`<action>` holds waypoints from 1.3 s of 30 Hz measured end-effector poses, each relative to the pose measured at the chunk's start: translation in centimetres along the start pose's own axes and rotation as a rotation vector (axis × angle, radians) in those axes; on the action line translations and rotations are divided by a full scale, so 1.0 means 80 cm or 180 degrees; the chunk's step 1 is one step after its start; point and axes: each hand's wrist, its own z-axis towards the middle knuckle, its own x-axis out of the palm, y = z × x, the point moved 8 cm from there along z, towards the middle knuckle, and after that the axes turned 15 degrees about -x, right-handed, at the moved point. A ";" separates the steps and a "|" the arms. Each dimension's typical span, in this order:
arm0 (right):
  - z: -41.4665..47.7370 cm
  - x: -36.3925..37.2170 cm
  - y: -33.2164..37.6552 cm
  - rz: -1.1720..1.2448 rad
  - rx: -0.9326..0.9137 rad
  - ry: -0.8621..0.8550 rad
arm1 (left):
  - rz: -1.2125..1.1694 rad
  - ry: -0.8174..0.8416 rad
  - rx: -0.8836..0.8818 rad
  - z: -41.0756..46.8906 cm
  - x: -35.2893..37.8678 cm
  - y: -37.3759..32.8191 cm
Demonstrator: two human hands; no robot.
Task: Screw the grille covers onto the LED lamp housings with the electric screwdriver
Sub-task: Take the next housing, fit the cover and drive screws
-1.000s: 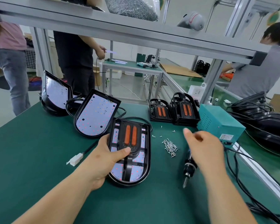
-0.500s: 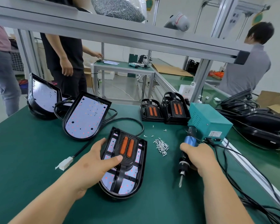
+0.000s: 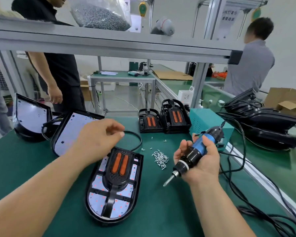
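A black LED lamp housing (image 3: 94,199) lies flat on the green mat in front of me, with a black grille cover (image 3: 117,178) with two orange strips set on it. My left hand (image 3: 96,141) hovers above its far end, fingers loosely curled and holding nothing. My right hand (image 3: 202,161) grips the blue and black electric screwdriver (image 3: 193,154), lifted off the mat, bit pointing down-left. A small pile of silver screws (image 3: 160,158) lies between the housing and the screwdriver.
Two more open housings (image 3: 67,134) lean at the back left. Stacks of grille covers (image 3: 174,118) stand behind, beside a teal power box (image 3: 207,120). Black cables (image 3: 237,168) trail along the right edge. Finished lamps (image 3: 266,124) pile up at the far right. People stand beyond the bench.
My left hand has lifted off the grille cover and moved back above the housing's far end. My right hand has picked up the screwdriver and raised it, tilted, off the mat.
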 end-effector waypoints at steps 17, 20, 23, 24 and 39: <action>0.006 0.021 0.029 -0.0534 -0.0766 0.0634 | 0.2267 0.1372 -0.0015 0.090 0.194 -0.043; 0.005 0.029 0.041 -0.0649 -0.1000 0.0835 | 0.2114 0.1409 -0.0038 0.094 0.196 -0.038; 0.005 0.029 0.049 -0.0637 -0.1126 0.0801 | 0.2009 0.1447 -0.0014 0.096 0.199 -0.034; 0.005 0.027 0.050 -0.0632 -0.1143 0.0737 | 0.2002 0.1460 -0.0009 0.096 0.199 -0.034; 0.013 -0.013 0.041 0.0497 -0.0745 -0.0430 | -0.1283 0.1729 -0.0386 0.014 0.124 -0.034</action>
